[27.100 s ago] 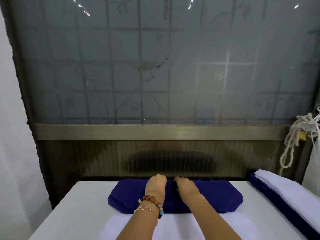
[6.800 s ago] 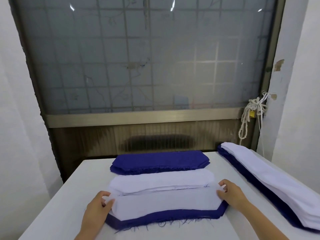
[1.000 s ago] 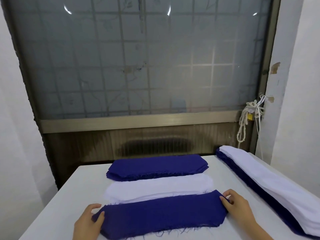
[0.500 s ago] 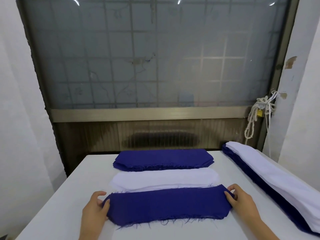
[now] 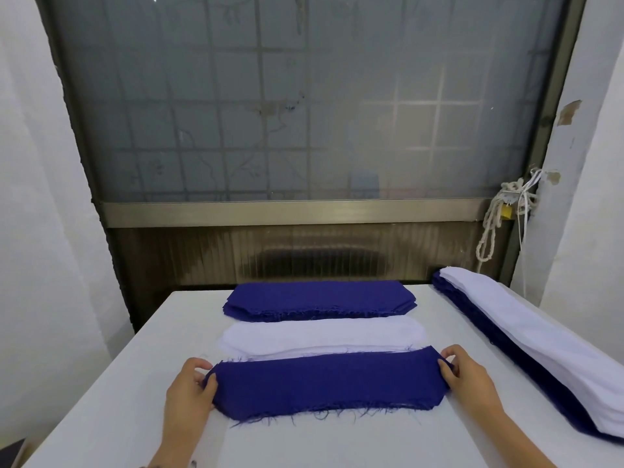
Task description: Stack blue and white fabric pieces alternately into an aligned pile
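Left hand [image 5: 190,390] and right hand [image 5: 467,374] each pinching one end of long dark-blue frayed fabric strip [image 5: 326,383], pulled flat on nearest pile on white tabletop [image 5: 111,407]. I read end grip as squaring edges. Stack of white fabric pieces [image 5: 322,334] just behind, blue fabric stack [image 5: 319,300] beyond: supplies within reach, I judge. White next.

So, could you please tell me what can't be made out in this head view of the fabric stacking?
- Layers under the near blue piece: covered by it, so count and colour order are hidden.
- Fingertips of the left hand and right hand: tucked around the piece's ends.
- Long pile on the right: its near end is cut off by the frame edge.
- Beyond the window: blurred by frosted glass.
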A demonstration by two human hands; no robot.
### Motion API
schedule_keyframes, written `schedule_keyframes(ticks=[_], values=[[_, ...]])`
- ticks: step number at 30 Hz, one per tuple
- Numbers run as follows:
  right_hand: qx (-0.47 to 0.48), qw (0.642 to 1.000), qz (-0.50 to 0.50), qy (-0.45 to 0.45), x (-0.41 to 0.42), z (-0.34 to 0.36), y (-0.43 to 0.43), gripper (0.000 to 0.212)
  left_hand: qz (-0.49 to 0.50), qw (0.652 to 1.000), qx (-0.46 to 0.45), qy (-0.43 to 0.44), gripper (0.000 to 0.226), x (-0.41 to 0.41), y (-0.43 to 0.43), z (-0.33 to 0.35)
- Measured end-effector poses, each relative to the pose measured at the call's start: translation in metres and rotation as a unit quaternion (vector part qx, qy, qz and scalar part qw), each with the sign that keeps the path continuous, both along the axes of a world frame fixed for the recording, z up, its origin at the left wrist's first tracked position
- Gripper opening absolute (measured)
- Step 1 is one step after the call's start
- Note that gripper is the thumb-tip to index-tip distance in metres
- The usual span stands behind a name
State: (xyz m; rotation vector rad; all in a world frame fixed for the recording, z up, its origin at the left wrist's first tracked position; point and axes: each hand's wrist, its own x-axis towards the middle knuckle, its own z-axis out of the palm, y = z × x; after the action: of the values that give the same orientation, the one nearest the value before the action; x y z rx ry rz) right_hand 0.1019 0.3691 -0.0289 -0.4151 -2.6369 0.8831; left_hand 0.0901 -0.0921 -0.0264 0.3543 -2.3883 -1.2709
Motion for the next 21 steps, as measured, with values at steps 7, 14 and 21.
schedule_keyframes(ticks=[7, 14, 21], values=[[0.08, 0.99, -0.085, 0.078, 0.003, 0.015, -0.01, 0.021, 0.067, 0.991, -0.117, 0.023, 0.027, -0.004, 0.003, 0.007], [0.089, 0.992, 0.066, 0.067, -0.037, 0.042, -0.067, 0.015, -0.045, 0.985, -0.141, 0.084, 0.023, -0.032, 0.044, 0.038], [0.074, 0.983, 0.159, 0.047, -0.099, 0.058, -0.116, 0.02, -0.127, 0.956, -0.255, 0.067, 0.028, -0.09, 0.079, 0.055]])
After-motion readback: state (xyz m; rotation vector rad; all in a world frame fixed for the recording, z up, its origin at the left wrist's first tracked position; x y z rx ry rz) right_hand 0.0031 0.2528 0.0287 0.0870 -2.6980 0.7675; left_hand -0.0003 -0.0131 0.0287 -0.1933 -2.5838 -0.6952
